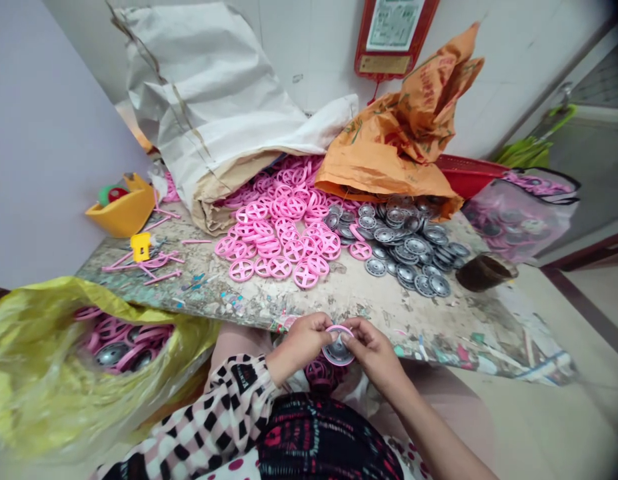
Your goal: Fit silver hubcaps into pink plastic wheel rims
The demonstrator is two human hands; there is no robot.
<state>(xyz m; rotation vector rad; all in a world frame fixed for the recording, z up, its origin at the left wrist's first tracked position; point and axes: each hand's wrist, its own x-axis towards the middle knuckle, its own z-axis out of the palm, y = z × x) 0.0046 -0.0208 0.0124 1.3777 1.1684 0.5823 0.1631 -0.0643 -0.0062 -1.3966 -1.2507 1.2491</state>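
Between my two hands is a small toy wheel (338,351), a grey hubcap disc set within a pink rim, held just off the table's front edge. My left hand (303,343) grips its left side, thumb on the grey face. From the right, my right hand (375,352) pinches it, its thumb also pressing the face. Ahead on the table lies a heap of pink spoked wheels (283,233), spilling from a white sack (209,93). Right of them, grey hubcap discs (413,247) pour out of an orange sack (393,147). More pink and dark wheels (321,373) show below my hands.
At left, a yellow bag (29,360) holds pink wheels with grey discs. Pink rods (161,275), a yellow piece (141,247) and a yellow container (121,213) occupy the table's left end. A dark cup (483,272) and a clear bag of wheels (519,220) are right.
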